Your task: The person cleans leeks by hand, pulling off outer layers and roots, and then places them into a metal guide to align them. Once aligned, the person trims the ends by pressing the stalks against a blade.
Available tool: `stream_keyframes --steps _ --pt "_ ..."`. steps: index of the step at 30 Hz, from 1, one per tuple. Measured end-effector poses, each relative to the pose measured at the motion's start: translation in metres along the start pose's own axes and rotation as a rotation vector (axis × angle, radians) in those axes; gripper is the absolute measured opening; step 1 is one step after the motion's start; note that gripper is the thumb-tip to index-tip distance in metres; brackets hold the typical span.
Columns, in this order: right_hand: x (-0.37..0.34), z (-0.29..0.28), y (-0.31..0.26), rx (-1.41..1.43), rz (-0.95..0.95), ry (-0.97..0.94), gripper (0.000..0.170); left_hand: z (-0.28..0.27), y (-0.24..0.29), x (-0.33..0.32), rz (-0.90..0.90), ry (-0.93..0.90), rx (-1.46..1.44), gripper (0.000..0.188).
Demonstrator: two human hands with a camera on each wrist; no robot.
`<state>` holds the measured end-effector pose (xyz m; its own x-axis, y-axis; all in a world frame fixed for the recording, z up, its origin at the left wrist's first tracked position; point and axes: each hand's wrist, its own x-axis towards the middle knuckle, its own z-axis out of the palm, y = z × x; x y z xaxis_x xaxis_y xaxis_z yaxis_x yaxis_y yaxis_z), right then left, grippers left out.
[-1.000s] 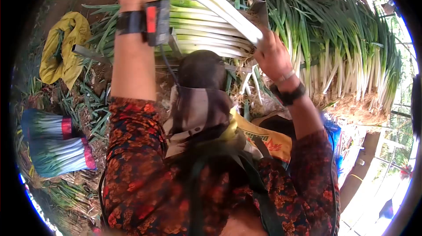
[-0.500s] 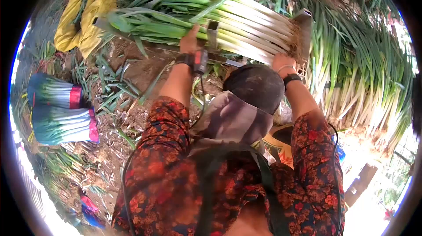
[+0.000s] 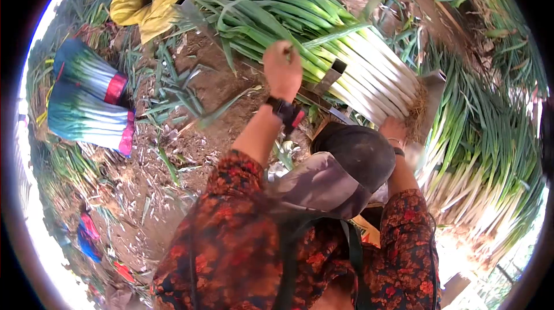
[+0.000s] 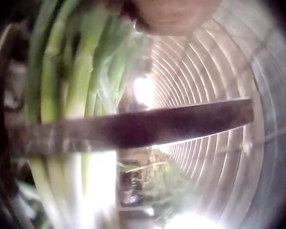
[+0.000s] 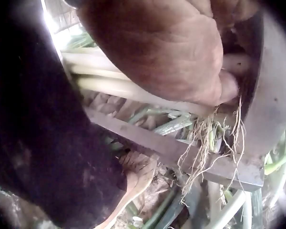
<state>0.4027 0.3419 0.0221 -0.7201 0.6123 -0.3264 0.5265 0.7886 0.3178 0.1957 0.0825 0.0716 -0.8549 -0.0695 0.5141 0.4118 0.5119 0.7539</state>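
Note:
Long green and white leeks (image 3: 369,59) lie side by side in a metal rack (image 3: 437,93), their roots toward its right end plate. My left hand (image 3: 283,70) is raised over the rack's near edge with fingers curled and nothing visible in it; in the left wrist view part of this hand (image 4: 174,14) shows at the top, beside leeks (image 4: 78,90) behind a metal bar (image 4: 133,128). My right hand (image 3: 394,131) is at the root ends; in the right wrist view the hand (image 5: 157,47) curls over a leek (image 5: 114,87), its fingertips mostly hidden.
More leeks (image 3: 479,142) are piled at the right. A yellow sack (image 3: 156,7) lies at the upper left, above two wrapped leek bundles (image 3: 95,115). Cut leaves litter the ground (image 3: 213,76). A capped head (image 3: 360,154) is close below the rack.
The leek held across both hands a second ago is down in the rack. My left hand has left the leaves and risen with fingers curled; my right hand stays at the root ends. The view has shifted.

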Motion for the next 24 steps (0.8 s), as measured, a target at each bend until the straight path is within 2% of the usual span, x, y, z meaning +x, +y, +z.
stream_keyframes --steps 1,4,7,9,12,13,16,17,18,20,21,23,24 --pt "-0.003 -0.001 0.0 -0.016 -0.004 0.016 0.029 0.001 0.005 0.019 0.147 -0.075 0.076 0.006" --pt "-0.001 0.004 0.001 -0.03 -0.011 0.045 0.028 0.012 -0.014 0.071 0.592 -0.179 0.358 0.01" --pt "0.002 0.01 0.004 -0.029 -0.017 0.038 0.028 0.007 -0.066 0.088 0.323 -0.389 0.714 0.014" --pt "0.003 0.01 0.001 -0.064 0.001 0.026 0.029 -0.004 -0.111 0.065 0.227 -0.412 0.664 0.017" --pt "-0.002 0.0 -0.004 -0.065 0.003 0.004 0.032 0.006 -0.137 0.033 0.123 -0.194 0.554 0.023" --pt "-0.006 -0.004 -0.003 -0.062 -0.005 -0.006 0.033 0.012 -0.141 0.037 0.058 -0.272 0.551 0.024" --pt "0.0 0.005 -0.002 -0.123 0.004 0.032 0.034 0.019 -0.144 0.058 0.04 -0.375 0.654 0.021" --pt "0.001 0.008 -0.002 -0.09 0.013 0.046 0.031 0.021 -0.142 0.064 0.066 -0.342 0.707 0.017" --pt "0.0 0.011 -0.001 -0.068 0.011 0.048 0.031 0.019 -0.118 0.07 0.125 -0.282 0.723 0.016" --pt "0.002 0.016 -0.001 -0.025 0.0 0.05 0.03 0.0 -0.043 0.087 0.236 -0.16 0.753 0.014" --pt "0.002 0.017 -0.002 -0.029 0.017 0.06 0.029 0.004 -0.026 0.089 0.428 -0.098 0.693 0.011" --pt "0.003 0.021 0.0 -0.019 0.023 0.08 0.03 0.029 -0.008 0.09 0.579 -0.472 0.349 0.005" --pt "0.002 0.02 0.0 -0.017 0.022 0.09 0.03 0.056 -0.014 0.083 0.717 -0.533 0.07 0.01"
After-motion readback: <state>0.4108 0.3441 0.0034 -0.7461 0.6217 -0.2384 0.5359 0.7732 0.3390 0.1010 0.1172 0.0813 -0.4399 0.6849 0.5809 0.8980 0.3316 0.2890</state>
